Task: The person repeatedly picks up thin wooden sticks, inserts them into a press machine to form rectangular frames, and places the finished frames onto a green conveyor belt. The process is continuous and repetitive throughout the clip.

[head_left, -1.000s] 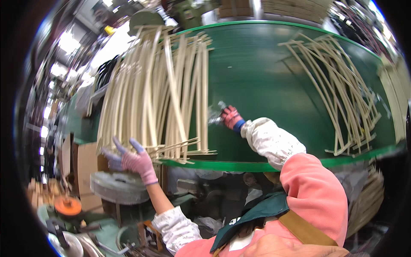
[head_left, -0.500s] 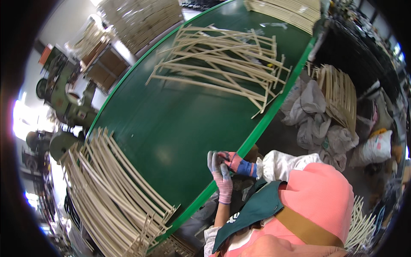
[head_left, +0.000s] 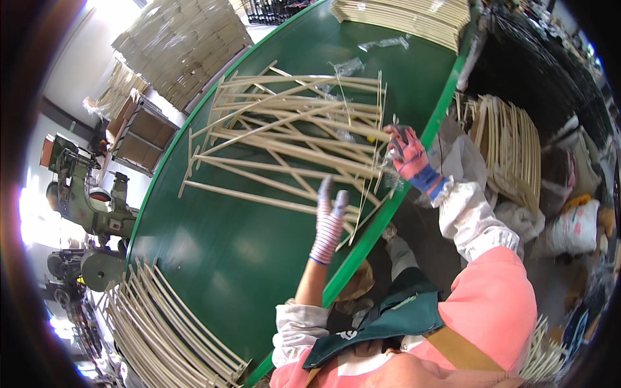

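The left hand [head_left: 328, 221] is open, fingers extended, at the ends of crisscrossed pale strips [head_left: 310, 154] on the green bench [head_left: 187, 226]; the right hand [head_left: 407, 156] curls beside clear plastic film [head_left: 392, 178], its grip unclear.

Reference, green table [head_left: 207, 255]: beyond its far edge stands a tall stack of beige packages [head_left: 184, 48] under clear film, with dark barred racking [head_left: 275, 10] farther along toward the table's upper end; lower down that same side, a framed cart [head_left: 147, 136] with brown panels, then a green machine [head_left: 97, 200] and a round grey-green disc [head_left: 103, 269] close to the table. Right of the table: crumpled greyish bags [head_left: 464, 155] near its edge, a large black heap [head_left: 533, 71] alongside its upper part, and, well apart from it, a plump white sack [head_left: 572, 231] with an orange item [head_left: 576, 202] at its top, details blurred
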Available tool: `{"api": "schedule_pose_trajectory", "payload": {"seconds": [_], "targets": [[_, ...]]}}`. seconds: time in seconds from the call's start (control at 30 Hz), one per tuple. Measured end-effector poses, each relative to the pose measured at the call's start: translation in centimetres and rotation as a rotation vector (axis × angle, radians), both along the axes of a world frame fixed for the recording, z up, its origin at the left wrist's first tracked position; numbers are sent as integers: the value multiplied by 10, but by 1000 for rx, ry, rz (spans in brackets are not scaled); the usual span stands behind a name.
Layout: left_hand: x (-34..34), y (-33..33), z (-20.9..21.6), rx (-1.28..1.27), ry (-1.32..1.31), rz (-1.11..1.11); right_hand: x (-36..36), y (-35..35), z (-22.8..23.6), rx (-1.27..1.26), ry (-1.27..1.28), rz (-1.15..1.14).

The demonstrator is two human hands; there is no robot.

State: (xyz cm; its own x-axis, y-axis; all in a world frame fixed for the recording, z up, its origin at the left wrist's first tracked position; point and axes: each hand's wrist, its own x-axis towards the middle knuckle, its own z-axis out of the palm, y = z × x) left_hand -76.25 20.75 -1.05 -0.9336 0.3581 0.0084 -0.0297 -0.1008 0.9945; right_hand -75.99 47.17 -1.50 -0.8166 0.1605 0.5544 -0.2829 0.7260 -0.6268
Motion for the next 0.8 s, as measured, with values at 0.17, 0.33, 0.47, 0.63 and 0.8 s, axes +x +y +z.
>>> {"api": "schedule_pose_trajectory", "payload": {"seconds": [0.17, 0.33, 0.47, 0.63, 0.8], "targets": [[-167, 45, -32, -657, 628, 345, -229, 132, -49, 154, -59, 92], [-274, 86, -33, -957, 942, 479, -385, 187, -62, 652, -479, -106], [-298, 104, -28, -1189, 745, 219, -430, 166, -96, 765, -533, -108], [-285, 113, -19, -1027, 733, 103, -493, 232, -118, 574, -319, -351], [-258, 106, -10, -901, 759, 198, -510, 374, -123, 762, -288, -657]]}}
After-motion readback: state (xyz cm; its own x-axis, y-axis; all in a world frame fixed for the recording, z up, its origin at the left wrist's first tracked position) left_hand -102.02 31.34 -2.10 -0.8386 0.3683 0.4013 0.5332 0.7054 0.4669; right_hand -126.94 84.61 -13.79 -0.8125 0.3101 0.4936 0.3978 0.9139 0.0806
